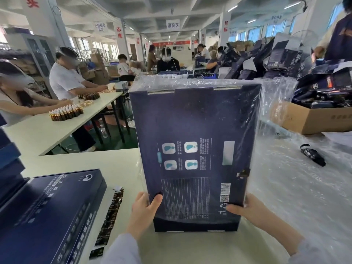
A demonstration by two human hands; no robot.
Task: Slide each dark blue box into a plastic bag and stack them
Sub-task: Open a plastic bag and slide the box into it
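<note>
- White worktable: long surface, with bagging going on at the near end.
- Loose heap of clear plastic bags: spread over the table's right side, crinkled and glossy.
- Dark blue box: stands upright on its short end at the table's middle, printed back facing the wearer. Rigid card, flat faces, sharp corners; looks light for its bulk but tall enough to tip.
- Plastic bag: pulled down over the box from the top, slack billowing off the right side. The bottom strip of the box looks uncovered. The film is thin and slippery, so take hold at the box's edges rather than the film.
- Stack of dark blue boxes: lying flat, near left.
- Left hand: clasps the lower left edge, thumb on the front.
- Right hand: clasps the lower right edge likewise.
</note>
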